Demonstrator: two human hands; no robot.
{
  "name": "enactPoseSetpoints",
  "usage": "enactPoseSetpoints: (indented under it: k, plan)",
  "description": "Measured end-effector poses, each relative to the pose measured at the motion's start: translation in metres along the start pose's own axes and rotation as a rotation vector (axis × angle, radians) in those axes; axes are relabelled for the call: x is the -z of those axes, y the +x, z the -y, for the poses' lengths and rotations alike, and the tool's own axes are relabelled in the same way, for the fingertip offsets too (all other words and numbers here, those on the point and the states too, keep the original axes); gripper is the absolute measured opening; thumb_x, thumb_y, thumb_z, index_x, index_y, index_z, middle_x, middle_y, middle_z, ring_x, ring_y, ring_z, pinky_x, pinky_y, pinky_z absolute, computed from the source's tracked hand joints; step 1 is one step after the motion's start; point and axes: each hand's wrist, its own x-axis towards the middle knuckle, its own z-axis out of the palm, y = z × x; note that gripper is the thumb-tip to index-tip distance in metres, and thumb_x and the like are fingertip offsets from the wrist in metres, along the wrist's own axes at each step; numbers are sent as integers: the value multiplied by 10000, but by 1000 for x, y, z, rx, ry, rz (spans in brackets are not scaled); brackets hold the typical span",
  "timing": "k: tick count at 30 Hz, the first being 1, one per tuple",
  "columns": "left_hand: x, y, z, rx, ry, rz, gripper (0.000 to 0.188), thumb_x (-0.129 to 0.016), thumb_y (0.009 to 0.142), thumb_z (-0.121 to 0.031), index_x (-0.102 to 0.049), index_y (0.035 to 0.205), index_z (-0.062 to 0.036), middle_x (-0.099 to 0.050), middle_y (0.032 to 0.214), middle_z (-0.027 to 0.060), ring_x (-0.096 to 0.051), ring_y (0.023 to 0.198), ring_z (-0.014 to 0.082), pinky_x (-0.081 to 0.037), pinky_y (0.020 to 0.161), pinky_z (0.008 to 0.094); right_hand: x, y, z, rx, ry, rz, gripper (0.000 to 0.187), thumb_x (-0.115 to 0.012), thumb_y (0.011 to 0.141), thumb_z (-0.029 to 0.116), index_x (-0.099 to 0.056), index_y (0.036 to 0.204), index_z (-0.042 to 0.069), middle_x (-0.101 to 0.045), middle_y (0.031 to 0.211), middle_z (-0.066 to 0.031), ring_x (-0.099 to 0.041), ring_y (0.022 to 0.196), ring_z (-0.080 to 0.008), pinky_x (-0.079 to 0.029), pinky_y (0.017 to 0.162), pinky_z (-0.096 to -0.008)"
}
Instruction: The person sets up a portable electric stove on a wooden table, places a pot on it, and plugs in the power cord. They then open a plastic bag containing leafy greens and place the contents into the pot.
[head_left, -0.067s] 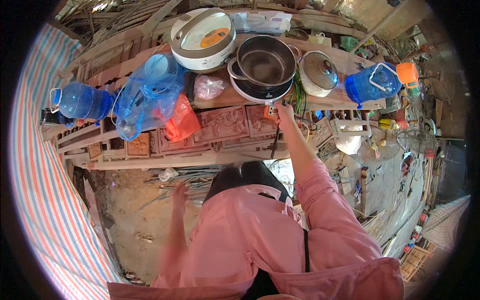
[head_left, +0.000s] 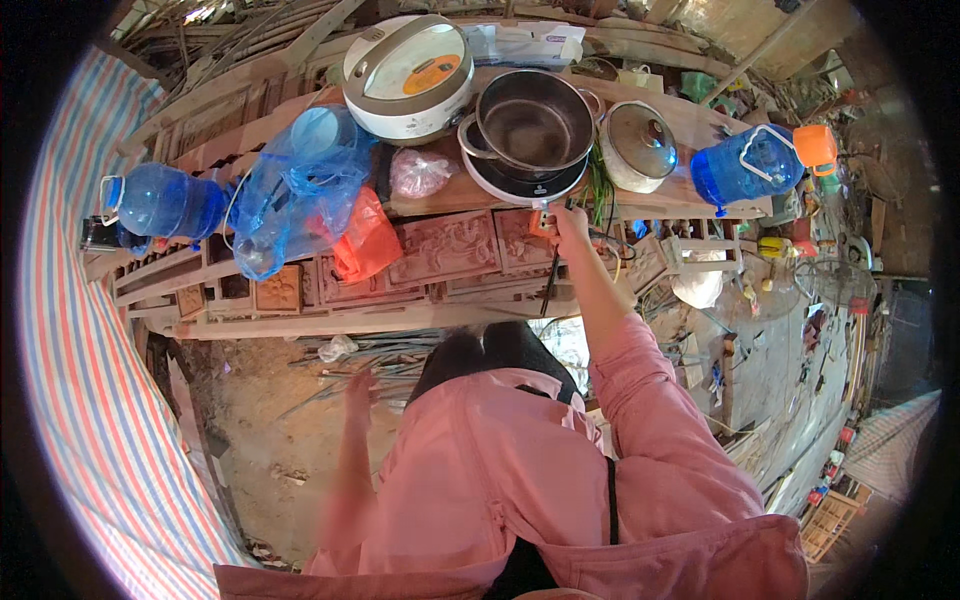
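Observation:
My right hand reaches up to the front edge of the bench, its fingers closed at a small orange-and-white socket box. Dark cords hang below that box. Just above sits a round white-rimmed cooktop with a black top, and an open dark pot stands on it. Green stalks lie to the right of the cooktop. Low on the left, my left hand is held away from the bench, slightly blurred, with its fingers loosely apart and nothing visible in them.
Along the bench stand a rice cooker, a lidded pot and blue water jugs. Blue and red plastic bags hang over its carved wooden front. Rods lie on the floor.

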Motion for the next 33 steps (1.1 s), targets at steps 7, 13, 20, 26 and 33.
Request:
enactPoseSetpoints:
  k: [7,13,20,26,33]
  plan:
    - [64,4,57,136,5,-143,299,-532,949,-289,-585,1194,-126,-675,956,50,-538,587,110,-418,506,236,22,-79,45,179,514,296,423,-534,960,424,-582,924,5,-540,691,-43,-471,506,-131,-371,428,-254]
    - [100,11,76,253,82,-136,315,-545,923,-252,-577,1200,-104,-666,972,57,-568,608,132,-438,514,251,33,-156,108,624,433,146,470,-477,982,476,-573,1032,19,-575,956,-66,-573,822,-160,-504,639,-284]
    - [69,39,31,54,51,-6,294,-539,925,-234,-576,1187,-103,-660,959,46,-588,624,135,-458,525,267,-28,-107,93,956,94,46,191,-629,912,191,-618,943,3,-562,931,-80,-595,866,-198,-531,769,-333]
    - [51,55,5,37,93,86,296,-580,913,-245,-572,1178,-113,-657,930,15,-617,638,120,-471,541,286,-53,-87,77,1348,-738,-21,135,-702,821,159,-658,847,34,-566,932,-122,-565,923,-323,-464,799,-408]
    - [85,77,8,111,443,130,304,-595,894,-298,-588,1148,-133,-661,927,8,-615,639,147,-505,577,286,-46,-83,86,1307,-916,37,234,-719,788,216,-675,931,36,-570,959,-95,-566,972,-301,-467,845,-410]
